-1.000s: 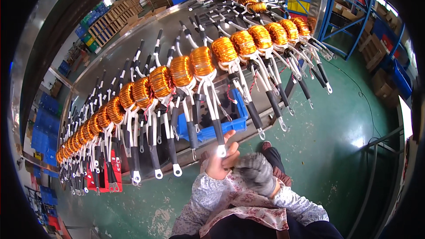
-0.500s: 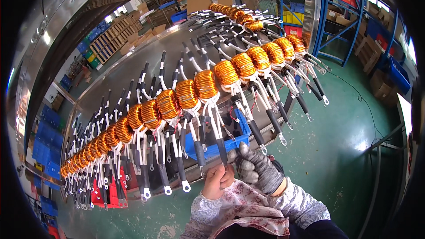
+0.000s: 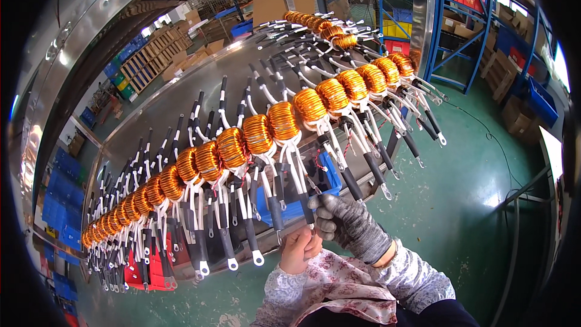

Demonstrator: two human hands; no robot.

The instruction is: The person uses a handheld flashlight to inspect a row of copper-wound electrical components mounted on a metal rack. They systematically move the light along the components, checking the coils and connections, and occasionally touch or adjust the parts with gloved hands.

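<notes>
A long row of copper-wound ring coils runs diagonally over the metal table. White leads with black sleeves and ring lugs hang from the coils' near side. My bare left hand is closed at the lower tip of one black-sleeved lead, its fingers covering the end. My right hand, in a grey knit glove, is just to the right with curled fingers. Its fingertips come up against the same black sleeve, below a shorter lead's lug; whatever they pinch is hidden.
A blue bin sits under the leads, and a red bin is lower left. More coils lie at the table's far end. A metal post and blue shelving stand right. A cable crosses the green floor.
My gloved right hand has moved slightly left and up against the lead's sleeve. My left hand stays closed at the lead's tip. The view has shifted slightly.
</notes>
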